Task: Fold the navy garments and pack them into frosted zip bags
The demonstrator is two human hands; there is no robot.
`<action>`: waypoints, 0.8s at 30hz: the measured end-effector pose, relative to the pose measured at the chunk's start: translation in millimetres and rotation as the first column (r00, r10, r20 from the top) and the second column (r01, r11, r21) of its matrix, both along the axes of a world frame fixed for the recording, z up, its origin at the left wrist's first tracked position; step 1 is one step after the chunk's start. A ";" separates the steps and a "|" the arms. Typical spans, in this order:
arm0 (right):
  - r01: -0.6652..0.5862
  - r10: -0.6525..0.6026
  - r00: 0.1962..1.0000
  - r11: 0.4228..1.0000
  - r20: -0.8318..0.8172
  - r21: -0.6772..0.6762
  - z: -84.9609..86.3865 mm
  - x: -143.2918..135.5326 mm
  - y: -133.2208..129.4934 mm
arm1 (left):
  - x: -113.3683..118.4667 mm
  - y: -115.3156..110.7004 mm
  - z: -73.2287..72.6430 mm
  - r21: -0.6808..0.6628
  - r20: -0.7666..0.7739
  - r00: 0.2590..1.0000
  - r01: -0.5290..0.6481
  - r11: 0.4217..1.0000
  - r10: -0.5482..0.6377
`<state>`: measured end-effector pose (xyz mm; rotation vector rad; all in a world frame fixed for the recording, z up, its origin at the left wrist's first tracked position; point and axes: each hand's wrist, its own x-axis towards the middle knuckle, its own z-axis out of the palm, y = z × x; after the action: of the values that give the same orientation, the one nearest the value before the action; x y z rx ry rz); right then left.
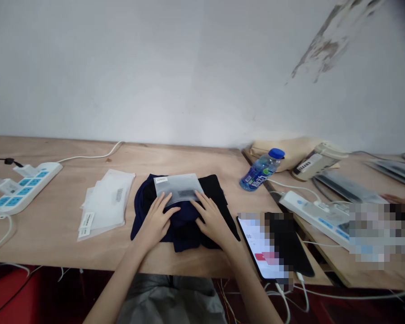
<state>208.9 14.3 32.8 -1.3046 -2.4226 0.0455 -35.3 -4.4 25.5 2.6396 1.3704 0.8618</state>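
Navy and black cloth (185,220), head view, lies on the surface (175,157), outside the one frosted pouch (178,182) resting flat atop it; left hand (157,220) and right hand (212,218), fingers spread, touch its near edge. By appearance, pouch placed, cloth unenclosed. Counts: other pouches (108,198), overlapping, at least three; bottle (259,173), one; coffee cup (317,162), one; power strips (29,190), two; garments, uncountable.

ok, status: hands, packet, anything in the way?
Left hand and right hand: fingers on near part of clear packet. Packet lying on dark cloth. Phone and bottle off to the right, neither on packet.
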 end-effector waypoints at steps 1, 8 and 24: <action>-0.007 0.007 1.000 1.000 0.014 -0.004 0.4 0.4 3.1 | 0.9 2.7 1.2 0.008 -0.009 1.000 0.003 1.000 -0.003; 0.014 -0.008 0.997 0.997 -0.074 0.075 16.7 -1.9 6.9 | 7.4 14.5 14.5 0.072 0.143 0.990 -0.031 0.997 0.021; 0.308 -0.305 0.951 0.945 0.048 -0.112 17.1 -42.2 9.0 | 25.3 30.4 10.9 -0.148 0.049 0.963 -0.256 0.955 0.266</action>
<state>166.7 23.2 50.0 -1.7343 -2.2409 0.0862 -9.9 26.0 36.5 2.3384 1.7202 0.8346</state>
